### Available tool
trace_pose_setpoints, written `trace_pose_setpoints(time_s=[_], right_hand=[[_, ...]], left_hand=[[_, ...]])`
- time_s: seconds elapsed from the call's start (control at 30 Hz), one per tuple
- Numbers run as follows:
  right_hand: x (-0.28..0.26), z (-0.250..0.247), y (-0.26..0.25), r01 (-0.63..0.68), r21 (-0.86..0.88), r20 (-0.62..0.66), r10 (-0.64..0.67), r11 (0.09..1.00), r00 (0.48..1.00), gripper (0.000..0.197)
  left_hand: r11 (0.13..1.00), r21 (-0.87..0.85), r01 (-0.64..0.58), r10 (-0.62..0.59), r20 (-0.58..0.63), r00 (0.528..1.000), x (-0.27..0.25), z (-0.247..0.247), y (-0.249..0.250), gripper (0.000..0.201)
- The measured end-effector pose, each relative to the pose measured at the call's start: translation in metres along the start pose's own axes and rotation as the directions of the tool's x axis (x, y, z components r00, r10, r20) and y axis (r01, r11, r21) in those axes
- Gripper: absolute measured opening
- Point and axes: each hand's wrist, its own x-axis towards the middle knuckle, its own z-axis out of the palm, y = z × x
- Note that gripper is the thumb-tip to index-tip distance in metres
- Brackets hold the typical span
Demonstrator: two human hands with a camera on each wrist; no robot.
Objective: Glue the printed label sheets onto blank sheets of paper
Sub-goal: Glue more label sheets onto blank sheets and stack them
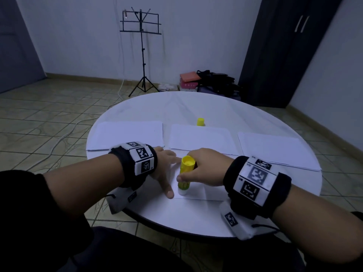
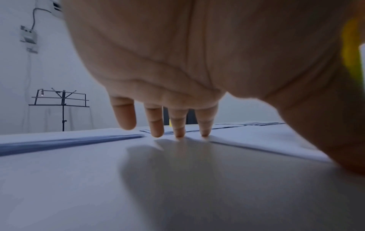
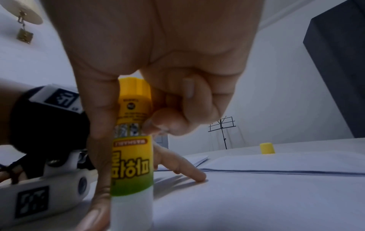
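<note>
Round and white, the surface [image 1: 196,218] stands on a tiled floor, with a music stand [image 1: 141,50] by the far wall and a dark wardrobe [image 1: 284,52] to the right. Three stacks of paper [image 1: 200,138] lie side by side across its middle, and a yellow cap [image 1: 200,122] stands upright just behind the middle one. Nearer the person lies a single sheet [image 1: 198,193]. The left hand [image 1: 164,169] rests on it with fingers [image 2: 178,123] straight and spread, tips touching the paper. The right hand [image 1: 204,169] has its grip curled round a glue stick [image 1: 184,175], held upright, its white lower end at the sheet.
</note>
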Motion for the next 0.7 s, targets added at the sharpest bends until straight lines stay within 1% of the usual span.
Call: trace_pose_setpoints(time_s=[0.03, 0.1, 0.17, 0.3, 0.4, 0.53, 0.57, 0.63, 0.7], right_hand=[[-0.005, -0.001, 0.004, -0.009, 0.005, -0.002, 0.009, 1.0, 1.0, 0.027], [-0.016, -0.004, 0.013, -0.047, 0.011, -0.016, 0.047, 0.999, 0.999, 0.031], [-0.025, -0.007, 0.027, -0.092, 0.017, -0.032, 0.093, 0.996, 0.995, 0.035], [-0.045, -0.016, 0.06, -0.204, 0.068, -0.039, 0.207, 0.977, 0.978, 0.031], [-0.056, -0.023, 0.083, -0.282, 0.096, -0.027, 0.286, 0.954, 0.958, 0.03], [-0.051, -0.037, 0.097, -0.363, 0.075, -0.009, 0.364, 0.929, 0.931, 0.029], [-0.045, -0.041, 0.099, -0.395, 0.077, -0.03, 0.398, 0.916, 0.917, 0.028], [-0.03, -0.047, 0.102, -0.44, 0.094, -0.115, 0.449, 0.893, 0.886, 0.029], [-0.015, -0.049, 0.106, -0.458, 0.117, -0.169, 0.472, 0.881, 0.865, 0.033]], left_hand=[[1.0, 0.011, 0.015, -0.015, 0.002, 1.0, 0.001, 0.0, 0.0, 0.118], [0.999, 0.042, 0.024, -0.024, 0.002, 1.0, 0.001, -0.002, 0.002, 0.12], [0.997, 0.078, 0.026, -0.027, 0.002, 1.0, 0.001, -0.006, 0.006, 0.119], [0.992, 0.121, 0.041, -0.041, 0.001, 0.999, 0.001, -0.011, 0.011, 0.115], [0.989, 0.147, 0.026, -0.023, -0.019, 1.0, 0.002, -0.014, 0.015, 0.112], [0.987, 0.162, -0.014, 0.011, 0.016, 1.0, 0.002, -0.02, 0.022, 0.105], [0.99, 0.14, -0.012, 0.01, 0.017, 1.0, 0.001, -0.021, 0.022, 0.104], [0.996, 0.087, 0.005, -0.008, 0.033, 0.999, 0.0, -0.023, 0.023, 0.11], [0.996, 0.092, 0.013, -0.019, 0.06, 0.998, -0.001, -0.024, 0.025, 0.114]])
